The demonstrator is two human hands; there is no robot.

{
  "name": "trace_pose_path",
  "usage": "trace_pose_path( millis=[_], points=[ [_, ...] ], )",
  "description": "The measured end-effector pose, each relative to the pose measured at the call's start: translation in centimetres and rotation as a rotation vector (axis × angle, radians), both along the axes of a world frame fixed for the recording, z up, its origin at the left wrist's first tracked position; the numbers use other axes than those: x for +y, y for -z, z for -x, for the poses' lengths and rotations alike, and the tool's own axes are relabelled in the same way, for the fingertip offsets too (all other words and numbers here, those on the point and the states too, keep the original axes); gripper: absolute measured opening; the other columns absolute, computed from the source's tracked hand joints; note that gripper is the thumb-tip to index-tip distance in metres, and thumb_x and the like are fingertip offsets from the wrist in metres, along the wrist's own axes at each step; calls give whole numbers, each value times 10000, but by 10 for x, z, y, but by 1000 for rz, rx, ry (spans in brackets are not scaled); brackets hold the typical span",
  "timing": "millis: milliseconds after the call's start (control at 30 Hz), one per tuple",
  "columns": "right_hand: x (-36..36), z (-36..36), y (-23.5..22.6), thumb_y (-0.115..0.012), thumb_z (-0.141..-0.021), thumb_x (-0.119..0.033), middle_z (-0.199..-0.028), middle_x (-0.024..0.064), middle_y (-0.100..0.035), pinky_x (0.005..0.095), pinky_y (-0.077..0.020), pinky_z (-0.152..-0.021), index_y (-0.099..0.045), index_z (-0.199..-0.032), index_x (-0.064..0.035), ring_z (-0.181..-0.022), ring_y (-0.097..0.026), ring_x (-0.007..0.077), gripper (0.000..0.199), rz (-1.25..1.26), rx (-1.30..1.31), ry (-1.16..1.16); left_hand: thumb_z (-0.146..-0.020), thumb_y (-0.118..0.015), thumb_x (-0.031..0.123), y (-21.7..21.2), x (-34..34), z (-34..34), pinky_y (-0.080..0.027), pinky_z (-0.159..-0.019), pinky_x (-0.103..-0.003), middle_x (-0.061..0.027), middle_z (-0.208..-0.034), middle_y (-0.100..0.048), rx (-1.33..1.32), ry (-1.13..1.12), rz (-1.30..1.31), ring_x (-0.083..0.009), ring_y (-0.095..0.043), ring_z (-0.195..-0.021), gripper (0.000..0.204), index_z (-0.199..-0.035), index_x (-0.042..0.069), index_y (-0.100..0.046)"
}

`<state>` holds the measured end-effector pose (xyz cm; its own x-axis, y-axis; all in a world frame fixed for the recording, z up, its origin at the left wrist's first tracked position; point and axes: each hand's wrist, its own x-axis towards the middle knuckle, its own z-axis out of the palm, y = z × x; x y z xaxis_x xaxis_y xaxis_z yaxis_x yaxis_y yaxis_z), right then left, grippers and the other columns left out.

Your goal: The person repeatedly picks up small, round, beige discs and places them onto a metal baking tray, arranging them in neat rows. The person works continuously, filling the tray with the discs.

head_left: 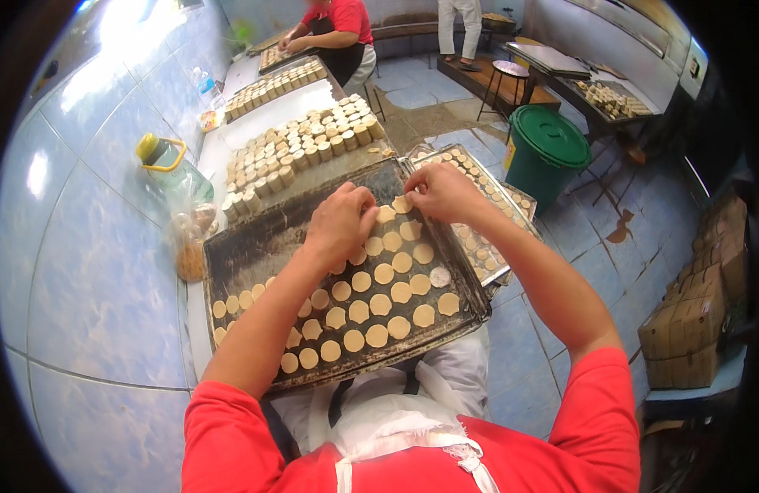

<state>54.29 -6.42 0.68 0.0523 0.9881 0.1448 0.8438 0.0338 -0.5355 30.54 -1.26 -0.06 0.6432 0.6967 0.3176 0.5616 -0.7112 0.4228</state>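
Observation:
A dark, worn baking tray [260, 246] rests before me, its near edge by my lap. Rows of flat, pale dough rounds [377, 334] cover much of it, while its far left part shows bare metal. Over the far middle of the tray, my left hand [342, 220] is closed with fingers curled; whatever it may hold is hidden. My right hand [445, 193] pinches the edge of a dough round [401, 205] at the tray's far right end. One whiter round [440, 277] lies near the right edge.
Beyond the tray stand rows of stacked dough pieces [301, 148]. More filled trays [482, 246] lie to the right, near a green lidded bin [550, 140]. A yellow-capped jug [174, 168] stands at left; cardboard boxes [683, 329] at right. A person in red [346, 20] works farther off.

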Motion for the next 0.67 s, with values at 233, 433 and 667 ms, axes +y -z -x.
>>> trace_pose_path(
  millis=[233, 433, 667],
  points=[
    [-10, 2, -7, -790, -914, -102, -975, 68, -729, 280, -605, -857, -591, -1355, 68, -939, -743, 167, 512, 159, 1148, -150, -1015, -694, 295, -22, -1, 4, -536, -823, -402, -120, -981, -697, -208, 96, 249, -252, -659, -881, 303, -1051, -3, -731],
    [-17, 25, -7, -849, -924, -208, -1059, 106, -747, 280, -607, -834, -617, -1331, 22, -916, -737, 165, 522, 148, 1072, -228, -1055, -676, 273, -27, 0, 2, -495, -764, -292, -2, -876, -665, -301, 161, 421, -89, -565, -822, 287, -1078, -10, -717],
    [-13, 14, 7, -838, -914, -250, -1075, 123, -736, 260, -611, -792, -638, -1282, 28, -898, -741, 177, 502, 356, 1139, -201, -1010, -695, 247, -7, 19, 17, -506, -720, -317, -43, -861, -711, -234, 110, 537, -116, -585, -772, 270, -1059, -13, -747]
  ],
)
